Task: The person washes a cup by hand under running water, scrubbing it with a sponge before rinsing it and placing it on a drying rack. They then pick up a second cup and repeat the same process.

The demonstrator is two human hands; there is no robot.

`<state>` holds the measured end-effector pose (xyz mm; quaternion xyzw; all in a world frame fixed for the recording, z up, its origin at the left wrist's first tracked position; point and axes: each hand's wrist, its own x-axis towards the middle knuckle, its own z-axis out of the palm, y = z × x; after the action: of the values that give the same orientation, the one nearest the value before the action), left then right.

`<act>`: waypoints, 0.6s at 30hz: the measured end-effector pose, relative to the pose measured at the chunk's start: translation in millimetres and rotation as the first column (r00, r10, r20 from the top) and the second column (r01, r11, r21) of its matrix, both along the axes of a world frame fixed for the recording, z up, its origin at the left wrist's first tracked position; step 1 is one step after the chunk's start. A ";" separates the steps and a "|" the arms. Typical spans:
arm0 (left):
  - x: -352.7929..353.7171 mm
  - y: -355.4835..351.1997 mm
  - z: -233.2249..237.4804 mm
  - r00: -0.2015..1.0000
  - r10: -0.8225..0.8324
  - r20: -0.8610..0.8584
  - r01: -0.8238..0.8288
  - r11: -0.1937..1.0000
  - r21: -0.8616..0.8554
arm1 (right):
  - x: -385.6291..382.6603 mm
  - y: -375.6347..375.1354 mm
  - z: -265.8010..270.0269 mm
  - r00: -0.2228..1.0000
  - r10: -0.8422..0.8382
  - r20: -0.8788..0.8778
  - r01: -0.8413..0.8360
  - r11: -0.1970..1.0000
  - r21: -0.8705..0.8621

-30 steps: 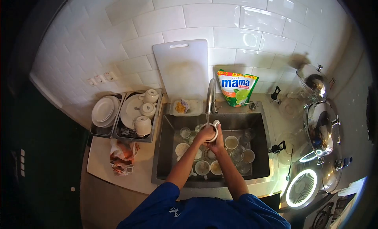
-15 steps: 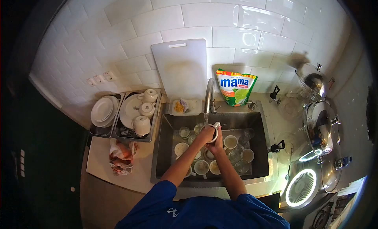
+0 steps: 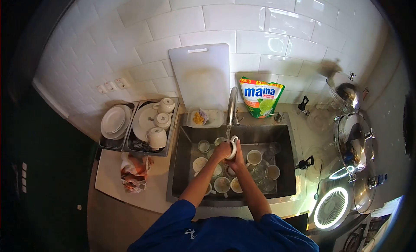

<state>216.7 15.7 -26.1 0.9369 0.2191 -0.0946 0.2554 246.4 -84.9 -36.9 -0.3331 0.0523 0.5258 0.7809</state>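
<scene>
A white mug (image 3: 233, 144) is held between both hands over the sink (image 3: 173, 165), just under the end of the metal faucet (image 3: 232, 104). My left hand (image 3: 222, 151) is closed on the mug's left side, with some fingers hidden. On the right, my right hand (image 3: 238, 159) grips its side and lower part. A thin stream of water appears to fall from the spout beside the mug. Below the hands, the sink holds several cups and glasses, among them a white cup (image 3: 254, 157) and another cup (image 3: 222, 184) with cloudy liquid.
Left of the sink, metal trays (image 3: 167, 152) hold plates and white cups. Behind stand a cutting board (image 3: 200, 74), a sponge dish (image 3: 189, 118) and a green detergent pouch (image 3: 262, 98). Glass lids (image 3: 353, 141) and a lit round fan (image 3: 331, 208) are on the right.
The mug has turned in my hands, its opening swinging from facing up to sideways. Both hands shifted slightly with it, and the view moved a little.
</scene>
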 end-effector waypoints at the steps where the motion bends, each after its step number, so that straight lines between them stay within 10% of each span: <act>1: -1.8 -3.3 14.8 0.998 -0.058 0.017 0.058 0.998 -0.005 | 1.8 0.0 -4.1 1.000 0.018 0.013 -0.018 1.000 0.011; 7: -4.1 -1.0 4.8 0.957 -0.065 0.283 0.143 0.954 -0.263 | 6.9 -0.9 -10.4 0.998 -0.042 -0.048 0.043 0.998 0.037; 12: -30.7 11.3 -1.3 0.850 0.317 0.421 0.112 0.673 -0.731 | 20.0 -16.4 -6.3 1.000 0.002 0.003 -0.002 1.000 0.000; 18: -63.4 15.9 -8.2 0.724 0.545 0.423 -0.043 0.647 -0.761 | 18.9 -17.0 -2.7 0.949 -0.048 -0.312 0.041 0.999 -0.028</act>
<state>153.3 31.6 -34.3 0.6882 0.2283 0.1881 0.6625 265.3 -102.0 -39.6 -0.2526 0.1880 0.5534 0.7711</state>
